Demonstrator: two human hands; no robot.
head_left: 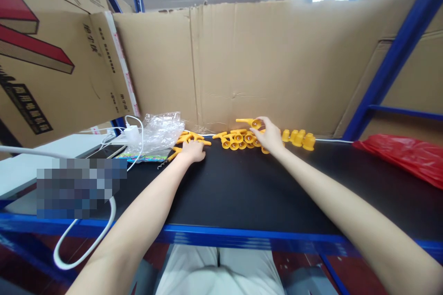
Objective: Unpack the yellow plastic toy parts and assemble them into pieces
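Note:
At the back of the black shelf, my left hand point(194, 149) is curled down over a pile of yellow corkscrews point(188, 136) with branching handles. One metal spiral sticks out beside them, and a yellow end shows past my knuckles; my fingertips are mostly hidden. My right hand point(270, 134) pinches a yellow cup-ended piece with a straight stem point(247, 121), the stem pointing left. It is raised over a row of similar cup-ended pieces point(234, 144), their openings facing me. Right of that hand stand several yellow stepped caps point(304, 139).
Cardboard point(277, 64) walls off the back. Clear plastic bags point(162, 129), a white charger point(131, 133) with cables and a pale flat device point(51, 152) lie left. A red plastic bag point(401, 154) lies right, near a blue post point(391, 60). The blue shelf edge point(242, 236) runs in front.

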